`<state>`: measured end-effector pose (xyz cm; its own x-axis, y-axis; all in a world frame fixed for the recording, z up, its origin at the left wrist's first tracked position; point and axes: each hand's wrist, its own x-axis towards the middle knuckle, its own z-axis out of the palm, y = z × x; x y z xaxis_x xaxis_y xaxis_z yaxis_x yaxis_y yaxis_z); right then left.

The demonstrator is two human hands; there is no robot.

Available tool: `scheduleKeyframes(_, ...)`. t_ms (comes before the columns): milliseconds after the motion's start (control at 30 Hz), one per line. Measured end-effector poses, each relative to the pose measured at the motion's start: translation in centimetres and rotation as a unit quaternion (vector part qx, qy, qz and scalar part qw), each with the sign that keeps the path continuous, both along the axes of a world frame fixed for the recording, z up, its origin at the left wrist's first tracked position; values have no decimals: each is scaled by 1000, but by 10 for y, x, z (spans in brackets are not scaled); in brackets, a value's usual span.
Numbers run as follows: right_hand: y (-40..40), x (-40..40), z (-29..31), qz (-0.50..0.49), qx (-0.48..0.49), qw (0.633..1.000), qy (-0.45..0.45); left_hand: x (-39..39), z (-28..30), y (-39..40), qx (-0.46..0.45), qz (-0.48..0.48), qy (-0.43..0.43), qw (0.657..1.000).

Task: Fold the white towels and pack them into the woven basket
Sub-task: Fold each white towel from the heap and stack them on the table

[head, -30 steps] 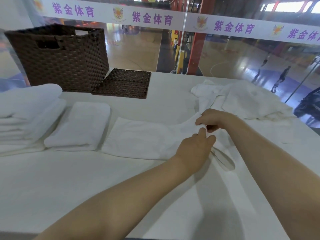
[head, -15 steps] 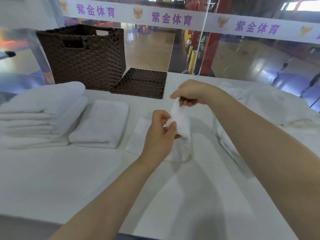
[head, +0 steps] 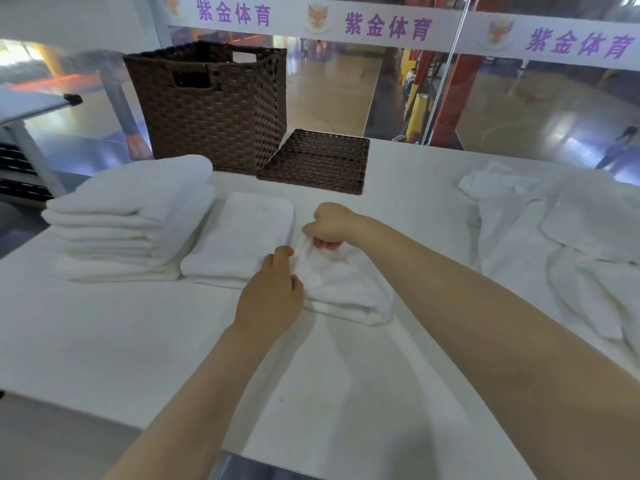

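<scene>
Left hand: the left hand (head: 270, 296) is at the near left edge of the half-folded towel (head: 346, 289), its grip closed, fingers curled and pinching the cloth at the upper left corner.
Right hand: the right hand (head: 330, 225) reaches across from the right, knuckles up, its grip closed on the same raised corner of cloth just behind the left hand.
Towel in hand: white, doubled over, lying on the white worktop (head: 104, 341) in front of the person, its left corner lifted between the two hands, the rest resting flat.
Single folded towel (head: 249, 237): lies just left of the towel in hand, touching or nearly touching it; which, cannot be told.
Towel stack (head: 131, 220): several folded white towels piled at the left side of the worktop, right beside the single folded towel.
Unfolded towels (head: 561, 237): a rumpled white heap on the right side of the worktop, well apart from the hands.
Woven basket (head: 211, 105): dark brown, upright at the far left of the worktop behind the stack, with handle cut-outs near its rim; its inside is hidden from view.
Basket lid (head: 315, 161): a flat, dark brown woven panel lying on the worktop just to the right of the basket, touching its base.
</scene>
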<state>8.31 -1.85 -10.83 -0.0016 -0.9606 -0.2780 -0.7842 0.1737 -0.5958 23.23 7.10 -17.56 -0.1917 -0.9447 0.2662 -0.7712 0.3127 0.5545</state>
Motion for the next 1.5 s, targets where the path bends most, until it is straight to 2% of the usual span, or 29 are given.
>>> scheduleKeyframes(100,14,-11,-11,31,-12,999,-16,-2,-6,3,-33,7,-114,993)
scheduleKeyframes(167,31,-22,-18,58,-77,995,1,-4,-10,2,-38,0,-149,988)
scheduleKeyframes(233,54,-34,-29,44,-157,987,3,-5,-13,-1,-58,-8,-164,985)
scheduleKeyframes(333,87,-46,-45,-26,-243,969,36,-10,-10,-4,-107,-39,-139,984)
scheduleKeyframes(467,108,-51,-68,-36,-236,963,126,-26,-7,-7,-72,-96,-101,988)
scheduleKeyframes(600,119,-56,-84,-21,-157,969,192,-34,-16,-13,-8,-103,-162,981)
scheduleKeyframes(767,126,-61,-88,-14,-132,979,155,-32,-27,-15,33,-110,-137,984)
scheduleKeyframes(867,129,-67,-87,-24,-142,989,28,-29,-22,-17,84,-122,-69,987)
scheduleKeyframes(933,137,-73,-87,-79,-182,977,-76,-27,-14,-17,124,-86,12,988)
scheduleKeyframes(967,140,-75,-88,-112,-201,969,-88,-26,-9,-16,134,-64,38,988)
scheduleKeyframes(1067,149,-78,-89,-174,-215,961,13,-28,2,-14,147,-25,3,989)
scheduleKeyframes(1133,152,-78,-89,-170,-208,961,68,-30,8,-14,152,-14,-39,988)
scheduleKeyframes(1267,152,-79,-92,-158,-204,964,59,-32,13,-17,192,-10,-69,979)
scheduleKeyframes(1333,150,-79,-95,-157,-217,962,58,-32,13,-20,213,-6,-53,976)
scheduleKeyframes(1500,153,-77,-99,-171,-260,949,42,-36,9,-13,186,-19,-5,982)
